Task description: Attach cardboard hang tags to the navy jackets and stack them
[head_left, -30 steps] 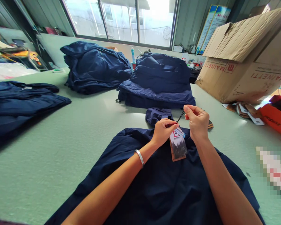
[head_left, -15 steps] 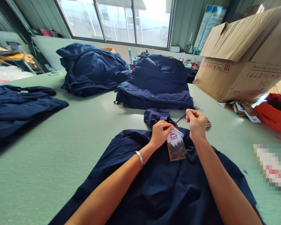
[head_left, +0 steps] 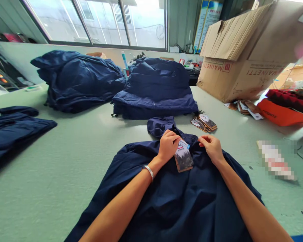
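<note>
A navy jacket point(head_left: 192, 205) lies spread on the table in front of me, its hood or collar part point(head_left: 158, 127) at the far end. My left hand point(head_left: 168, 145) is closed in a pinch at the top of a hang tag point(head_left: 183, 160) with a forest picture, which rests on the jacket near the neck. From there a thin dark cord point(head_left: 190, 136) runs to the right. My right hand point(head_left: 212, 148) pinches the cord's other end between thumb and forefinger. The left fingertips partly cover where cord and tag meet.
Folded navy garments point(head_left: 156, 90) are stacked behind the jacket, with a navy heap point(head_left: 78, 80) left of them. More hang tags point(head_left: 204, 123) lie beyond my right hand. A large carton point(head_left: 232, 77) and an orange bag point(head_left: 280, 112) stand at the right.
My right hand has come down towards the jacket, bringing the cord from a steep slant to nearly level. The view has turned right, and the pile of tags is now uncovered.
</note>
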`<state>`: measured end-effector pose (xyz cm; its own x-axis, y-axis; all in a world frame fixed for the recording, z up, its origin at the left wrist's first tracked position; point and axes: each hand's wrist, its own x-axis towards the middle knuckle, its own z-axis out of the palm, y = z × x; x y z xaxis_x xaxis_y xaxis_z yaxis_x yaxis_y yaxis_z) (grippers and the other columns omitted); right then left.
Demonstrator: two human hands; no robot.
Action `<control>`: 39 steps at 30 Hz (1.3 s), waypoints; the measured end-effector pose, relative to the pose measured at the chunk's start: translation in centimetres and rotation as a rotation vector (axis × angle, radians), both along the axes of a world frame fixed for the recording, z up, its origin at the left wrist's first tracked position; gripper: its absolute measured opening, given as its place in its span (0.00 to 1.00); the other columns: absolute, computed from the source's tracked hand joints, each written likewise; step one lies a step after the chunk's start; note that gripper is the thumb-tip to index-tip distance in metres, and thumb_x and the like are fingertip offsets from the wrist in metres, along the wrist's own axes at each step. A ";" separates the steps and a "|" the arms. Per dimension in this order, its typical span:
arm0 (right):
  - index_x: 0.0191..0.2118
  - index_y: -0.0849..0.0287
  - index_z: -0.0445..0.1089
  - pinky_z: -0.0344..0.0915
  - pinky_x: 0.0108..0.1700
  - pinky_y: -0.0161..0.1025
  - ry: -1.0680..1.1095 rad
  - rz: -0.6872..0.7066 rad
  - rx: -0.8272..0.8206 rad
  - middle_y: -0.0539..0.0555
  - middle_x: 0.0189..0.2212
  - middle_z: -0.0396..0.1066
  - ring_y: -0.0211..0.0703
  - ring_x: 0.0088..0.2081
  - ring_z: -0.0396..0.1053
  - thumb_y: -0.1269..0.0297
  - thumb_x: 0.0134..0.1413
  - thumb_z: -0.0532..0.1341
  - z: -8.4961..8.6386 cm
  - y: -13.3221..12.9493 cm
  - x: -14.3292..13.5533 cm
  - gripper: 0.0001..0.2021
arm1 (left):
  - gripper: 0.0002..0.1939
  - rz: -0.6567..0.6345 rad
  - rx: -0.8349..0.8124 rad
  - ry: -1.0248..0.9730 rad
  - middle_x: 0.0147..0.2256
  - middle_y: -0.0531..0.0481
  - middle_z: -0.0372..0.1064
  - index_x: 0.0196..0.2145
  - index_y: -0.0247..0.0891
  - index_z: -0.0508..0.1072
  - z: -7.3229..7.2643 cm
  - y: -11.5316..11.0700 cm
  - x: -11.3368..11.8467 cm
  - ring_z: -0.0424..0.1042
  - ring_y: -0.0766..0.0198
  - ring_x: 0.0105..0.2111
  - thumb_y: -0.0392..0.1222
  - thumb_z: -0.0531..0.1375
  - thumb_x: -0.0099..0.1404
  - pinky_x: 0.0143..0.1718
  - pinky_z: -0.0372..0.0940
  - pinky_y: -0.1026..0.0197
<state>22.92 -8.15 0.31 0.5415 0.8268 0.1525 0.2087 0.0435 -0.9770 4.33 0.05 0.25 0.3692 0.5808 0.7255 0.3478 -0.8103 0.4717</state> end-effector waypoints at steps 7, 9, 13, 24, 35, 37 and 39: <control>0.50 0.63 0.72 0.60 0.54 0.50 -0.922 0.014 0.220 0.61 0.49 0.74 0.53 0.50 0.67 0.69 0.56 0.58 0.5 -0.8 -0.3 0.16 | 0.09 -0.036 0.114 0.054 0.28 0.50 0.72 0.28 0.37 0.78 -0.1 0.0 0.1 0.66 0.63 0.33 0.32 0.60 0.64 0.36 0.66 0.60; 0.50 0.61 0.73 0.57 0.55 0.50 -1.050 0.033 0.200 0.58 0.48 0.75 0.52 0.51 0.66 0.70 0.58 0.57 0.6 -0.9 -0.4 0.15 | 0.09 -0.043 0.139 0.056 0.28 0.49 0.71 0.28 0.37 0.78 -0.1 -0.1 0.1 0.66 0.63 0.33 0.33 0.59 0.65 0.36 0.66 0.60; 0.46 0.60 0.75 0.53 0.54 0.49 -1.150 0.027 0.121 0.56 0.41 0.78 0.51 0.46 0.67 0.69 0.60 0.58 0.7 -0.9 -0.7 0.12 | 0.09 -0.043 0.170 0.058 0.28 0.49 0.71 0.28 0.37 0.77 -0.2 -0.2 0.1 0.65 0.63 0.33 0.33 0.59 0.65 0.36 0.66 0.60; 0.46 0.59 0.77 0.55 0.45 0.47 -1.201 0.215 -0.197 0.60 0.39 0.76 0.52 0.44 0.67 0.70 0.62 0.55 2.5 -1.7 -1.3 0.14 | 0.08 -0.058 0.203 0.062 0.28 0.49 0.71 0.30 0.37 0.78 -0.2 -0.2 0.1 0.65 0.63 0.33 0.33 0.60 0.65 0.35 0.67 0.61; 0.30 0.63 0.78 0.55 0.27 0.34 0.069 0.626 -0.356 0.53 0.25 0.74 0.34 0.24 0.62 0.56 0.45 0.67 3.8 -2.5 0.4 0.13 | 0.07 -0.102 0.105 0.035 0.29 0.49 0.73 0.31 0.38 0.79 -0.2 -0.2 0.3 0.67 0.63 0.34 0.35 0.60 0.65 0.36 0.68 0.59; 0.28 0.63 0.77 0.53 0.25 0.32 0.181 0.655 -0.355 0.53 0.26 0.74 0.31 0.24 0.60 0.55 0.41 0.70 4.1 -2.6 0.5 0.15 | 0.07 -0.111 0.083 0.025 0.30 0.49 0.73 0.31 0.38 0.79 0.0 -0.4 0.3 0.67 0.63 0.34 0.35 0.61 0.65 0.36 0.68 0.60; 0.28 0.64 0.77 0.53 0.24 0.31 0.283 0.699 -0.373 0.53 0.26 0.73 0.30 0.23 0.59 0.55 0.39 0.72 4.3 -2.7 0.4 0.15 | 0.07 -0.114 0.070 0.021 0.30 0.49 0.73 0.31 0.39 0.79 0.1 -0.6 0.4 0.67 0.63 0.34 0.35 0.60 0.65 0.37 0.68 0.60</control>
<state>23.30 -10.87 4.57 -0.1377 0.9554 -0.2613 -0.0013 -0.2639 -0.9645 4.68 -0.54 0.34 0.4455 0.4825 0.7541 0.2604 -0.8757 0.4065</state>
